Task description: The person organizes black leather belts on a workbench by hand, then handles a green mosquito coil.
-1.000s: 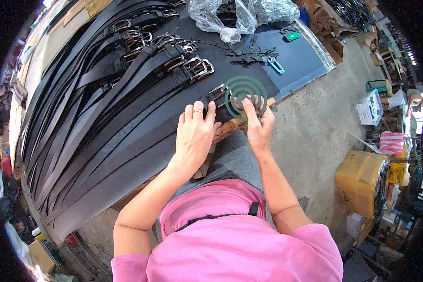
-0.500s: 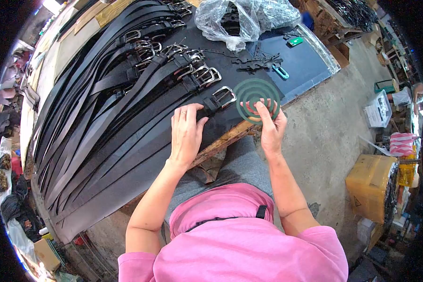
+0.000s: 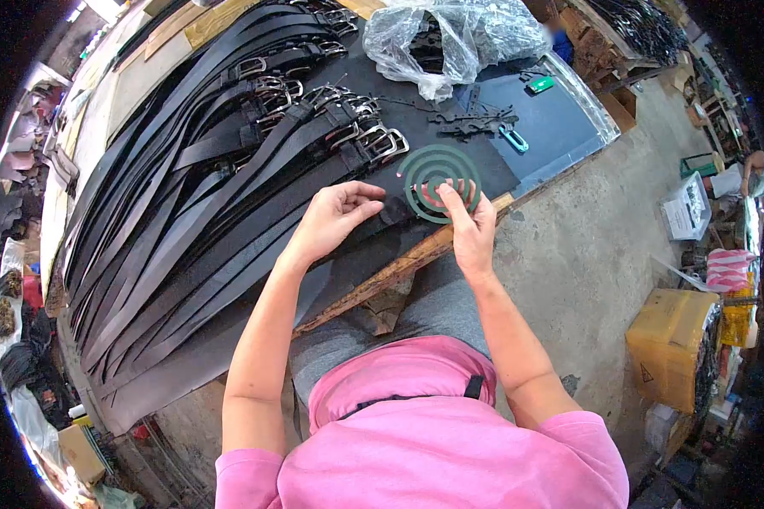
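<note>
A flat green mosquito coil (image 3: pixel 441 149) is pinched between the thumb and fingers of my right hand (image 3: pixel 471 233), just above the table's near edge. My left hand (image 3: pixel 331 222) hovers to the left of the coil, over the black belts (image 3: pixel 187 220). Its fingers are stretched forward, the thumb sits a little apart, and I see nothing held in it. Silver buckles (image 3: pixel 390 144) lie at the belts' right ends, close beyond my left fingertips. The coil hides part of the table behind it.
Torn clear plastic bag (image 3: pixel 437 85) at the table's back; beside it, black linked pieces (image 3: pixel 471 123), a teal clip-shaped piece (image 3: pixel 514 140) and a green object (image 3: pixel 539 85). The worn wooden table edge (image 3: pixel 416 254) runs before me. A taped cardboard box (image 3: pixel 671 343) stands on the floor at right.
My left hand has come away from the nearest belt, its fingers now extended. That belt's buckle no longer shows beside it. The coil, still in my right hand, has shifted slightly left.
</note>
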A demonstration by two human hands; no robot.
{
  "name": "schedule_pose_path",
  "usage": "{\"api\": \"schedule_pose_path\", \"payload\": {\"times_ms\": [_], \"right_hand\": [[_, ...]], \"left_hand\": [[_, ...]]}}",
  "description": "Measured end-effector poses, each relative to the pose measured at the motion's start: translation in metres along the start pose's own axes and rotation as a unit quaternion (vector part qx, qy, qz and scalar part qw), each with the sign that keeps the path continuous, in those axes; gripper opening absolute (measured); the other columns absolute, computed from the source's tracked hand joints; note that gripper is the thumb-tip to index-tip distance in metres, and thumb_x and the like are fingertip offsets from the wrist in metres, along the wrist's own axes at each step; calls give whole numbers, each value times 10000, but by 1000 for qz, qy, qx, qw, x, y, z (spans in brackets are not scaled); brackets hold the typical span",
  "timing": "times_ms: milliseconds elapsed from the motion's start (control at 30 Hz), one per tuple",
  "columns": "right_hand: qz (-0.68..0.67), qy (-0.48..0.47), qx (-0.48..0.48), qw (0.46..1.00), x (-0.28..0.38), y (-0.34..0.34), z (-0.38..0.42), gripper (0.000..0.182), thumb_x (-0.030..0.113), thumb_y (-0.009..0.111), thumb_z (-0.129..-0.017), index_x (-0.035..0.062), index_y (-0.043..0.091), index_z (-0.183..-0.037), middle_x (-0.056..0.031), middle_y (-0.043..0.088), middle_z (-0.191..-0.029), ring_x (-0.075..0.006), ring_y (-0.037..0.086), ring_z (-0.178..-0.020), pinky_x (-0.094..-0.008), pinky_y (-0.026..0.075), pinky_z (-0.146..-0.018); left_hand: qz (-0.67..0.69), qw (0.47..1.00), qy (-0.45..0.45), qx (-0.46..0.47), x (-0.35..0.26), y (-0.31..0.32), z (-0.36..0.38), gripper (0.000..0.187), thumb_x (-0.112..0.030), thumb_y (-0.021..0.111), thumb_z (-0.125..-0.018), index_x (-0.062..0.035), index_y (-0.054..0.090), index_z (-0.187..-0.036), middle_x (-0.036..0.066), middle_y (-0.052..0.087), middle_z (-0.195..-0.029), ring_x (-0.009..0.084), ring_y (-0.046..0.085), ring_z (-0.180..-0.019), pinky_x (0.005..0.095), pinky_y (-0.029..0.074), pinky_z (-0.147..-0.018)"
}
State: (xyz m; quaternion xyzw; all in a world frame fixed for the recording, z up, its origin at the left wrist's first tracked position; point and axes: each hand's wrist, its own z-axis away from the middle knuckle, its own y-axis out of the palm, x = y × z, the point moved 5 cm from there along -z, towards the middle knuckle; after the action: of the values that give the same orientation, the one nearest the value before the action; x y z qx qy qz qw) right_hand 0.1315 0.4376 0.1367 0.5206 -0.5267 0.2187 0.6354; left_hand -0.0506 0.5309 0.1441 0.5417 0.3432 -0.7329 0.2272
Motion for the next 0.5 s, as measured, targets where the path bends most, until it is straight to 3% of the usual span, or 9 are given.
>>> {"api": "schedule_pose_path", "payload": {"times_ms": [33,133,167,333,500], "right_hand": [[10,11,-5,1000,0,-1,0,111,73,572,-982,-16,601,-1042,-45,647,-1026,-176,658,-982,-311,537,-890],[6,14,-25,1000,1,0,1,129,84,604,-961,-25,623,-1028,-59,667,-1006,-164,665,-937,-312,540,-874],[32,19,-25,999,2,0,1,130,83,606,-959,-25,623,-1029,-60,667,-1009,-154,661,-933,-298,532,-871],[102,39,-19,994,3,1,2,145,116,625,-951,-5,636,-1030,-23,657,-998,-71,603,-875,-239,482,-782],[184,-30,12,982,-1,2,-2,113,82,633,-909,-16,651,-962,-57,649,-944,-134,591,-861,-275,473,-776]], "left_hand": [[30,999,-12,-6,-2,0,1,274,-148,703,-904,19,679,-1121,42,707,-948,60,616,-827,224,493,-761],[-61,996,-6,-68,-9,1,1,234,-148,731,-867,14,719,-1036,61,725,-858,73,625,-718,243,507,-672],[-65,993,18,-100,-8,4,0,188,-156,740,-856,12,726,-940,58,712,-782,74,614,-672,241,495,-631],[-71,977,88,-180,-14,8,5,158,-131,700,-892,23,665,-892,49,690,-764,74,617,-699,244,485,-641],[-58,980,54,-183,-14,-3,16,146,-130,647,-943,16,640,-944,55,701,-822,78,636,-781,237,492,-708]]}}
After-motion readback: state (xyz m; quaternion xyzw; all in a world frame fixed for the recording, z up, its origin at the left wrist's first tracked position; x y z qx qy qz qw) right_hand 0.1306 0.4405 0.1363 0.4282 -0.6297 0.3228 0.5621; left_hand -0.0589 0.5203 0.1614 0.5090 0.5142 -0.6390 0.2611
